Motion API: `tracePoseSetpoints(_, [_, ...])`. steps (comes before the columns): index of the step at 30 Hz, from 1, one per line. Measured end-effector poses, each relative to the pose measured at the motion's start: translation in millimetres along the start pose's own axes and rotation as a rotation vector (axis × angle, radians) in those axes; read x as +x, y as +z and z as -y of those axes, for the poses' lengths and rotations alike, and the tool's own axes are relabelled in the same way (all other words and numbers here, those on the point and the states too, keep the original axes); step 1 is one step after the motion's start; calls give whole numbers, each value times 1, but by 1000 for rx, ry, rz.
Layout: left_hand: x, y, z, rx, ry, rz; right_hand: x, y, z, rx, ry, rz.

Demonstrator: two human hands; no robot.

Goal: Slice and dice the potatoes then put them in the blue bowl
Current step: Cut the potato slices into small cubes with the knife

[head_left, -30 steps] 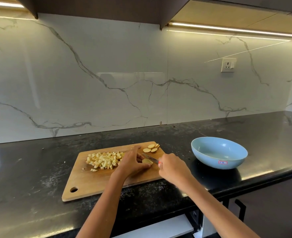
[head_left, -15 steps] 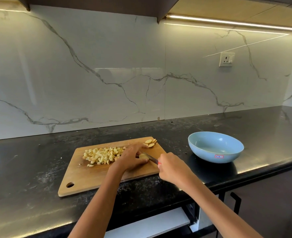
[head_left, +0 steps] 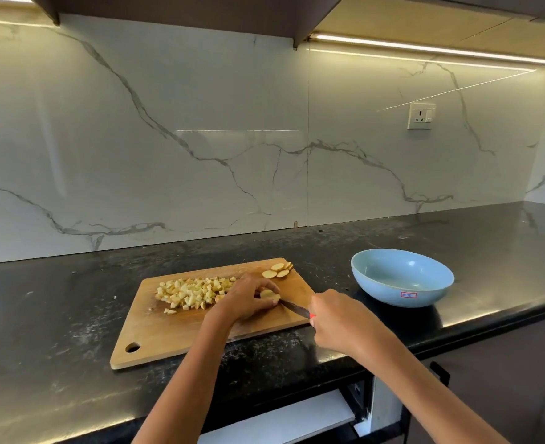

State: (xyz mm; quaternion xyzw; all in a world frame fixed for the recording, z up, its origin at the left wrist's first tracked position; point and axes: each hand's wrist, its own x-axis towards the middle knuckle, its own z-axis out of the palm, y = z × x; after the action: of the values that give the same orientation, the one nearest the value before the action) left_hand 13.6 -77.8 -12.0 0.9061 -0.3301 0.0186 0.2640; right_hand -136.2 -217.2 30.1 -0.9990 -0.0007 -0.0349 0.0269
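A wooden cutting board (head_left: 155,328) lies on the black counter. A heap of diced potato (head_left: 194,291) covers its far left part, and several round potato slices (head_left: 279,270) lie at its far right corner. My left hand (head_left: 247,298) holds a small potato piece (head_left: 269,294) down on the board. My right hand (head_left: 340,318) grips a knife (head_left: 293,307) with a red handle, its blade against that piece. The blue bowl (head_left: 402,277) stands to the right of the board, with no potato in it.
The counter's front edge runs just below the board, with an open drawer or shelf (head_left: 280,421) under it. A marble backsplash rises behind, with a wall socket (head_left: 420,116) at the right. A dark cabinet handle (head_left: 439,373) shows at lower right.
My hands stay on the potato piece and knife at the same spot on the board. The view has shifted slightly; the potato heap, slices and bowl have not moved.
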Motion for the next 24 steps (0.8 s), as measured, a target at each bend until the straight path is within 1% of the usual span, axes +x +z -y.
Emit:
tracePoseSetpoints(3, [-2,-1,-1,-5,15,-11,-4,-17,2,-29,-2,-29])
tracePoseSetpoints(6, [-5,0,-1,-38,8,-41,4,-23,7,-4,11,-120])
tracePoseSetpoints(9, [-5,1,0,-64,-61,-80,16,-15,15,83,51,-185])
tracePoseSetpoints(11, [-4,3,2,-65,-71,-113,23,-3,19,139,81,-201])
tracePoseSetpoints(15, [-4,4,3,-85,-65,-151,31,16,22,188,99,-172])
tracePoseSetpoints(24, [-2,5,6,-102,-74,-156,36,19,23,186,95,-148])
